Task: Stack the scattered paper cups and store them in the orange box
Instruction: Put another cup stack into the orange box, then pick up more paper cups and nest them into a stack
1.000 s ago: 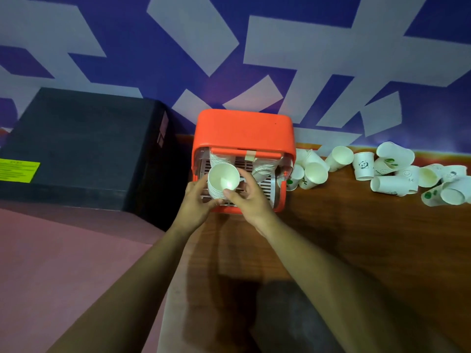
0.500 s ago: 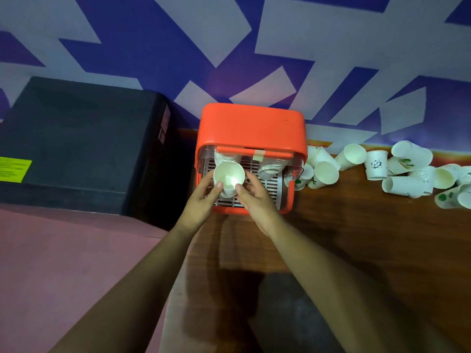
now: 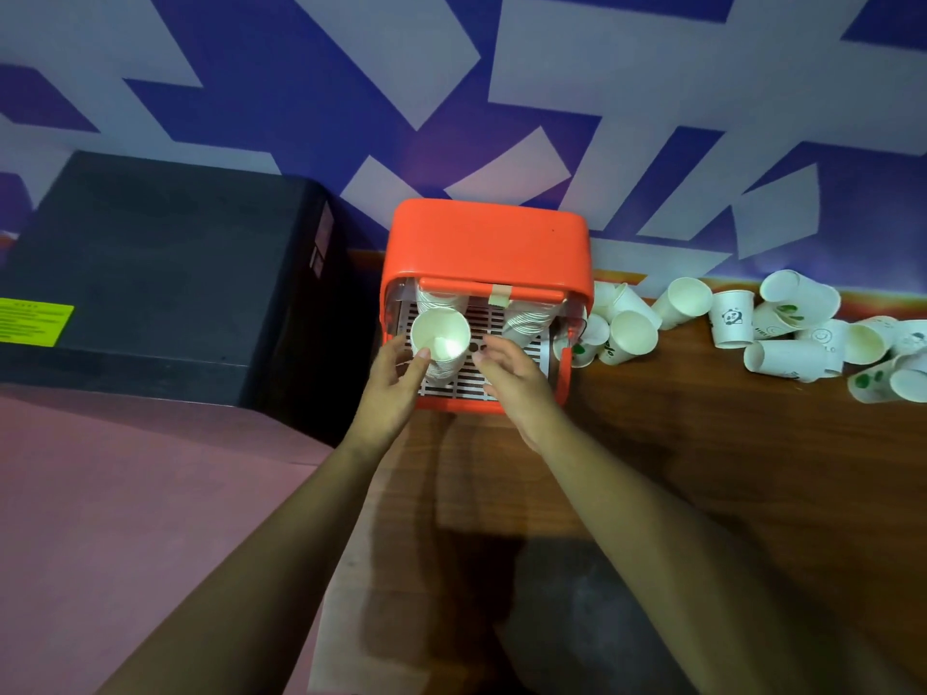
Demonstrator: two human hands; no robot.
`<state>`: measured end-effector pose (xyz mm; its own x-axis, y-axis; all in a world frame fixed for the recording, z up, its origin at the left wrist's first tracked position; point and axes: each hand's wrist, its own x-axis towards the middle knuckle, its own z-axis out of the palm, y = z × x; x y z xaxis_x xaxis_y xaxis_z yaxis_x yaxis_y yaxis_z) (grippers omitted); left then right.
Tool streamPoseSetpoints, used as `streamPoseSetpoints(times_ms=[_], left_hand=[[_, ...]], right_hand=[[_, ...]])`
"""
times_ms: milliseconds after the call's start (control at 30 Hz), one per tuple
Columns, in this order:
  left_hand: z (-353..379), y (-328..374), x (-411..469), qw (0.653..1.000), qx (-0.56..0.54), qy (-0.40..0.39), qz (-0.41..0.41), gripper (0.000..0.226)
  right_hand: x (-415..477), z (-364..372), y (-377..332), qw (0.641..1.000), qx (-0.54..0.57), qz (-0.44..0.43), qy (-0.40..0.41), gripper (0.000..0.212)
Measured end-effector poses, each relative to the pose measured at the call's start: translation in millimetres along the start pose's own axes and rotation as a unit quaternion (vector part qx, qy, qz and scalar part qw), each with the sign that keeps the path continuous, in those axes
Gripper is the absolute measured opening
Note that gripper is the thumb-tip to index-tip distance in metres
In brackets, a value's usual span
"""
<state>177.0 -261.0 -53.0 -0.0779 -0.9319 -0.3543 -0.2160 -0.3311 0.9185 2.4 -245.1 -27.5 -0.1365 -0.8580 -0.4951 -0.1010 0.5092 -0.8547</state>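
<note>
Your left hand point(image 3: 396, 381) is steadying the stack of paper cups point(image 3: 441, 343) on the slatted floor point(image 3: 481, 381) inside the orange box point(image 3: 486, 243), close to its left wall. Its grip is narrow: the thumb is lying on the near rim of the top cup. The fingers seem to be curling round the stack's left side, though the hand is hiding that contact, so I am judging it a light hold.

Your right hand point(image 3: 511, 378) is hanging just beside the stack, its grip wide and holding nothing.

The stack is tilting with its mouth toward you, probably because the box's low roof is leaving no room to stand it upright. Two other stacks point(image 3: 529, 318) are leaning the same way farther in, which is leaving the near left corner as the free spot.

The loose cups point(image 3: 782, 343) are lying to the right on the tabletop point(image 3: 702, 469), mostly on their sides. You are placing one batch, and much of the job is waiting.
</note>
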Motion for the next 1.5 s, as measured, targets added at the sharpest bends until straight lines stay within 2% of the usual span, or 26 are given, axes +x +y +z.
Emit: streamPoseSetpoints(times_ms=[67,167,267,400,533,633,733,800,900,1000,1067,1133,1300,1400,1500], left_hand=[[1.2,4.0,-12.1,0.999,0.034,0.032,-0.018,0.043],[7.9,8.8,-34.5,0.994,0.098,0.046,-0.013,0.025],[35.0,16.5,-55.9,0.993,0.121,-0.005,-0.009,0.005],[91.6,36.2,-58.8,0.978,0.193,-0.081,0.025,0.005],[158.5,65.7,-40.3,0.956,0.262,-0.097,0.089,0.016],[210.9,81.0,-19.0,0.931,0.326,-0.115,0.119,0.032],[262.9,85.1,6.0,0.911,0.379,-0.097,0.130,0.050],[291.4,85.2,19.8,0.886,0.438,-0.070,0.134,0.057],[317.6,77.5,36.5,0.834,0.532,-0.043,0.141,0.050],[330.5,60.4,42.4,0.817,0.552,-0.044,0.159,0.031],[338.2,52.5,40.0,0.810,0.549,-0.029,0.203,0.021],[346.9,48.4,33.1,0.812,0.531,-0.030,0.242,0.015],[372.0,31.4,-0.7,0.859,0.437,-0.138,0.227,0.017],[384.3,22.7,-18.8,0.865,0.397,-0.194,0.239,0.037],[390.4,16.0,-27.8,0.859,0.390,-0.223,0.246,0.027]], right_hand=[[-13.4,-19.6,-1.7,0.999,-0.046,-0.014,-0.001,0.043],[-29.2,-55.0,1.2,0.989,-0.141,-0.043,0.011,0.038],[-36.8,-97.0,10.5,0.963,-0.257,-0.068,0.039,0.038],[-39.4,-161.7,21.1,0.906,-0.413,-0.069,0.057,0.046],[-32.1,-225.4,30.9,0.887,-0.450,-0.070,0.080,0.044],[-21.4,-266.8,38.5,0.881,-0.459,-0.064,0.093,0.043],[-11.1,-303.9,48.9,0.881,-0.457,-0.052,0.109,0.044],[-6.8,-327.4,59.5,0.880,-0.456,-0.046,0.126,0.043],[-2.2,-367.4,80.1,0.867,-0.468,-0.049,0.161,0.043],[5.4,-409.3,97.2,0.860,-0.458,-0.024,0.223,0.046],[12.3,-432.1,103.8,0.861,-0.436,-0.003,0.262,0.050],[21.4,-447.6,107.7,0.871,-0.400,0.019,0.284,0.054],[50.8,-463.8,118.1,0.902,-0.293,0.070,0.308,0.045],[58.6,-467.4,124.1,0.908,-0.275,0.076,0.307,0.032],[55.7,-464.5,126.9,0.925,-0.245,0.065,0.285,0.023]])
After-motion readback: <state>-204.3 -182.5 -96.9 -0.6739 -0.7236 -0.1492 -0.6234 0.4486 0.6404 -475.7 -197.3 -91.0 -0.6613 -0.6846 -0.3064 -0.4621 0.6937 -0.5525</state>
